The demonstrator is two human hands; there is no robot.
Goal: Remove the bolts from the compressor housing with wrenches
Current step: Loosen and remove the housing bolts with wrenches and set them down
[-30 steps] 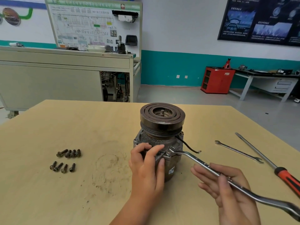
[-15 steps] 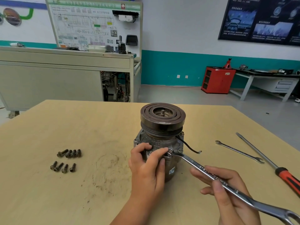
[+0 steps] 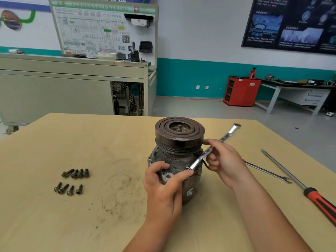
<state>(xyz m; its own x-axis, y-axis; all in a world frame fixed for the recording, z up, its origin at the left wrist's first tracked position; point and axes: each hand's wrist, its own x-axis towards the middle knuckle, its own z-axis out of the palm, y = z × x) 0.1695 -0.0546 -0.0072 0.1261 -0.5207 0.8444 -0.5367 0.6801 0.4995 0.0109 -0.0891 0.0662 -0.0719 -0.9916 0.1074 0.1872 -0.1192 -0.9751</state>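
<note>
Pale wooden workbench point(image 3: 72, 142) in a workshop: at near centre the left hand point(image 3: 163, 190) grips the near side of the upright compressor housing point(image 3: 171, 160), its forefinger reaching the head of a combination wrench point(image 3: 199, 160) seated at the housing's right flange. The right hand point(image 3: 225, 162), just right of the pulley point(image 3: 179, 139), holds the wrench shank in curled fingers, free end tilted up and away. Loose bolts point(image 3: 72, 180) lie in two rows well left; a second wrench point(image 3: 267, 172) and a red-handled screwdriver point(image 3: 318, 197) lie right; a red cabinet point(image 3: 241, 91) stands far right.
</note>
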